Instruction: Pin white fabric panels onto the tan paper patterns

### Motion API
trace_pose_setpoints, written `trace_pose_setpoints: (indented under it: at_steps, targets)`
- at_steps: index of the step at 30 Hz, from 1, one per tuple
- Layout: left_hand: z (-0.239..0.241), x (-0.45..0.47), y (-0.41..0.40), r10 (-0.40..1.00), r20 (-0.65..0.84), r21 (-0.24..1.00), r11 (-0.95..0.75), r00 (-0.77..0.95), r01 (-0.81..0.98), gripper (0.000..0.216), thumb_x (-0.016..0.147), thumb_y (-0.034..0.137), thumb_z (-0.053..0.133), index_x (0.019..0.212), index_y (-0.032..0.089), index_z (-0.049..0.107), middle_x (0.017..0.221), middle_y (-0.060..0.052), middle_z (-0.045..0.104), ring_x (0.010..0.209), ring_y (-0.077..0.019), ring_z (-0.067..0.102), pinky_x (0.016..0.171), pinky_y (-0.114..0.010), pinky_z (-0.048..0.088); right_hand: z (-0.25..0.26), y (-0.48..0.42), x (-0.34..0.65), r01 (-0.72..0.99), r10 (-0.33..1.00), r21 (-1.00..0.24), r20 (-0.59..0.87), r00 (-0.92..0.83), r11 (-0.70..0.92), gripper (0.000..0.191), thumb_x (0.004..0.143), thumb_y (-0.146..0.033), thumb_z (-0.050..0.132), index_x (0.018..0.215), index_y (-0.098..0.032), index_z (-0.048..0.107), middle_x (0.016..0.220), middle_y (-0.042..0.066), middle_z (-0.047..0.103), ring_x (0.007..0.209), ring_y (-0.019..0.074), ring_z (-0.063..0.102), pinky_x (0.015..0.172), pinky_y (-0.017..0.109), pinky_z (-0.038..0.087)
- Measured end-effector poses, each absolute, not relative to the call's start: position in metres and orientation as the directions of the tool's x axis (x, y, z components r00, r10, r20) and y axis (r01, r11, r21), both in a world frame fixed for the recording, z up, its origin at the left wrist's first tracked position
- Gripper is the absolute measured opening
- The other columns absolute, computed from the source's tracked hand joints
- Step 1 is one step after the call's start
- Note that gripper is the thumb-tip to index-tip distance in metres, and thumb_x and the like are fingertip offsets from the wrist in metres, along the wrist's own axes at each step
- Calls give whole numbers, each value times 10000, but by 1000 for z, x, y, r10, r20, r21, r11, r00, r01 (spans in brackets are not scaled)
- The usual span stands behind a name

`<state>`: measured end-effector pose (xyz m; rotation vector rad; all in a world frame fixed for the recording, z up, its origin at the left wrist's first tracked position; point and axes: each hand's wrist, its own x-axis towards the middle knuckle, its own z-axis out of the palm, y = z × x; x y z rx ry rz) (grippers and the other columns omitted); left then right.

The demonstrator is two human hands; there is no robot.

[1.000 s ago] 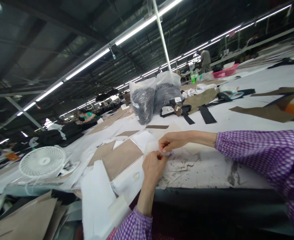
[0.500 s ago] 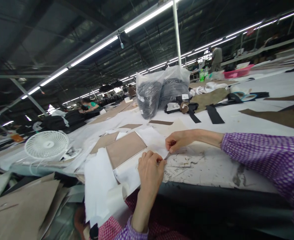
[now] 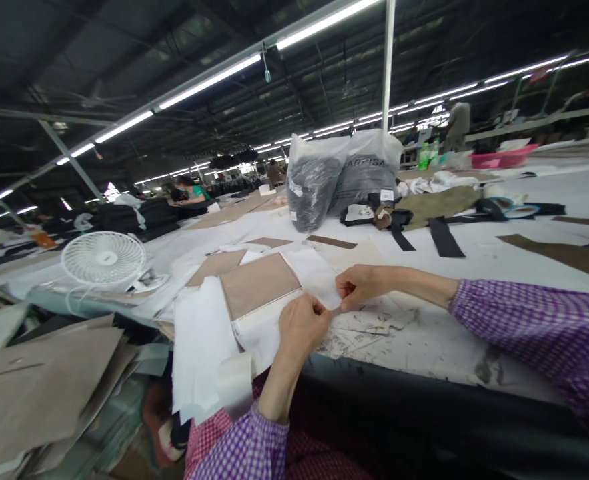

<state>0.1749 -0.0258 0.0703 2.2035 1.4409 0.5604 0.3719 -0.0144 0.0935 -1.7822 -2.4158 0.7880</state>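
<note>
My left hand (image 3: pixel 301 327) and my right hand (image 3: pixel 363 285) meet just above the near edge of a long white cutting table (image 3: pixel 474 267). Both pinch the same thin white fabric piece (image 3: pixel 314 273), the fingertips nearly touching. Just left of the hands lies a tan fabric panel (image 3: pixel 257 285) on a pile of white pieces (image 3: pixel 199 347) that hangs over the table edge. Purple checked sleeves cover both my forearms.
A white desk fan (image 3: pixel 103 259) lies flat at the left. Two filled plastic bags (image 3: pixel 341 177) stand at the table's middle, with black straps (image 3: pixel 444 237) and olive fabric (image 3: pixel 441 200) beyond. Brown card sheets (image 3: pixel 34 387) lie low at the left. Other people work at far tables.
The view has swung left and down. My hands stay together on the white piece, and they have shifted slightly toward the tan panel.
</note>
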Motion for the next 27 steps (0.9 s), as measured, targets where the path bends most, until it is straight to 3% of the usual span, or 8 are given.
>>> trace_pose_setpoints:
  at_steps: [5,8,10,12,14,18,27]
  targets:
    - [69,169,-24,903,94,601,-387,420,699,154,760,286,624,656,185,674,748,-63,712,768,-230,635,673,-312,412,99,-13,357,926,903,-311,-298,-311,216,355,707,-503,680,737,-182,532,688,-9,533,621,127,458,531,245,330]
    - [66,154,-26,868,133,686,-429,479,588,110,780,249,631,856,189,683,790,-21,713,767,-176,634,708,-270,441,98,-13,357,927,900,-304,-306,-311,218,345,718,-503,666,747,-184,539,689,1,539,629,140,475,538,252,337]
    - [63,143,-29,847,210,712,-475,489,517,244,762,184,654,1005,183,637,825,-9,703,789,-163,622,753,-265,450,97,-13,359,923,902,-316,-293,-317,221,335,720,-501,663,749,-188,548,696,12,551,648,157,494,544,262,345]
    - [59,137,-33,819,300,650,-551,489,524,250,745,146,673,987,182,624,838,-16,678,830,-182,598,792,-293,443,96,-13,360,915,905,-332,-272,-327,231,329,717,-503,667,743,-194,556,714,25,566,670,176,512,549,274,350]
    - [56,137,-37,785,359,533,-617,505,580,121,761,161,674,872,196,639,845,-22,649,869,-203,571,811,-318,431,96,-13,359,913,907,-335,-263,-329,234,325,712,-502,673,732,-198,560,722,34,579,680,189,522,550,284,351]
    - [51,144,-41,758,411,408,-650,507,641,27,808,193,640,816,219,641,853,-20,624,890,-217,550,823,-343,418,98,-13,357,924,908,-302,-272,-320,235,314,722,-495,667,717,-203,552,703,38,580,674,191,524,554,286,349]
    - [48,145,-43,765,415,405,-640,492,653,17,824,226,629,821,239,640,882,-13,618,912,-215,546,853,-345,409,99,-17,357,929,907,-285,-278,-315,235,350,729,-528,622,771,-193,531,738,19,578,678,167,514,561,266,358]
